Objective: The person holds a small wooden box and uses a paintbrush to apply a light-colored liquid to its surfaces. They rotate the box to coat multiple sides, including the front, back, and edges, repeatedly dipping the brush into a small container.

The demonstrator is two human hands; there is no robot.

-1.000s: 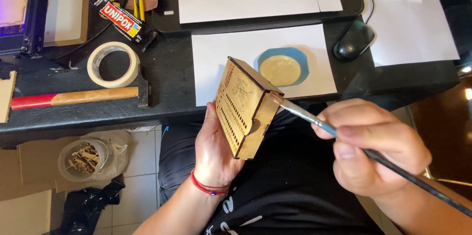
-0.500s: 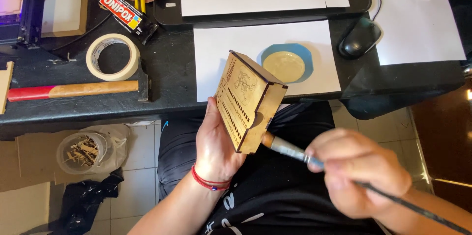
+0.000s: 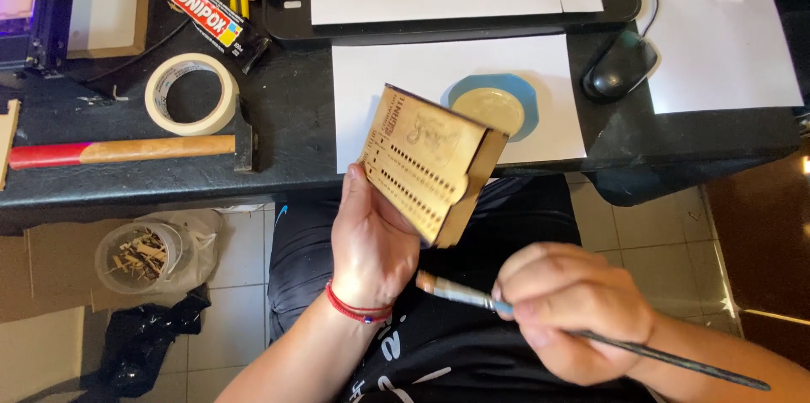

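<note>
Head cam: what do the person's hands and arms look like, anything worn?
Both forearms are bare, no sleeves and no gloves in view. The left hand has a thin red cord bracelet around the wrist. The right hand shows no ring, watch or band.

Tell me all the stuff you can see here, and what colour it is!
box: 1, pale wood, held up in the left hand
brush: 1, dark handle, in the right hand, below the box
dish: 1, blue with cream paste, on a white sheet
paper: several sheets, white, on the black desk
mouse: 1, black, right of the dish
tape: 1 roll, cream, desk left
hammer: 1, wood and red handle, below the tape
glue tube: 1, black and red, top left
tub: 1, clear, full of wood scraps, on the floor
left hand: 1, red wristband
right hand: 1, lower right
</note>
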